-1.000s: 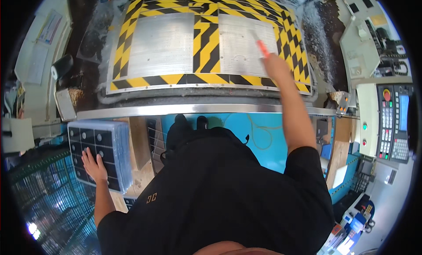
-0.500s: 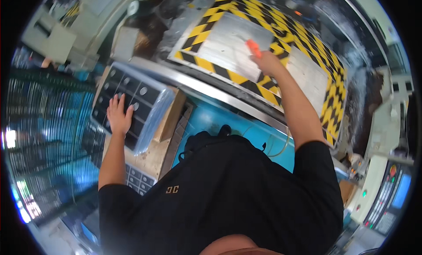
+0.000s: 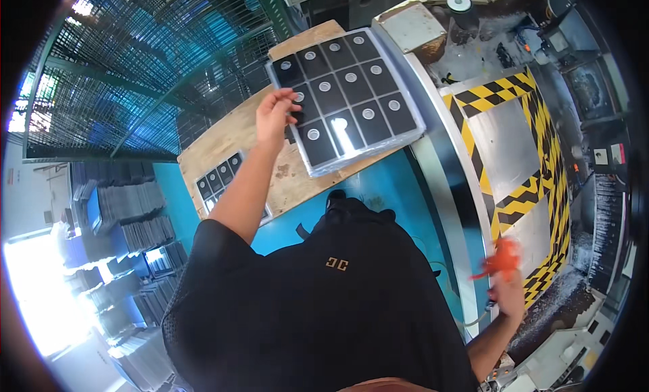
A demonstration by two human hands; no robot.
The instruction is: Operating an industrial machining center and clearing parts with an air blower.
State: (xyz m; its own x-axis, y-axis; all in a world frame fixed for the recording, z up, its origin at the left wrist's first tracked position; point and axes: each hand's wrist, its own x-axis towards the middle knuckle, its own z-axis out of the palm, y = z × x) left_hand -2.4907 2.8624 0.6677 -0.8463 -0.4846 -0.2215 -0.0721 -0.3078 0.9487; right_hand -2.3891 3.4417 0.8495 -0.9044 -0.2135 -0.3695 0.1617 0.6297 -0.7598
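My left hand (image 3: 272, 121) is at the left edge of a stack of clear sheets (image 3: 351, 98) printed with black rectangles, each with a pale round spot. Its fingers are slightly bent and apart, with nothing held; whether the tips touch the top sheet I cannot tell. At the lower right, my right hand (image 3: 508, 296) is closed around an orange air blow gun (image 3: 501, 258), smeared by motion. The blow gun is over the machine bed (image 3: 503, 145), which has bare metal plates framed by yellow-black striped tape.
A wooden bench (image 3: 226, 132) supports the stack and a smaller patterned panel (image 3: 218, 179). Green mesh racks (image 3: 162, 74) stand at the far left, with stacked sheets (image 3: 128, 203) below. A thin hose (image 3: 473, 320) hangs beside the machine's front rail (image 3: 439, 182).
The view has turned left toward the bench. My left hand has gone from lying flat on the sheets to their left edge. The right hand has come nearer with the blow gun.
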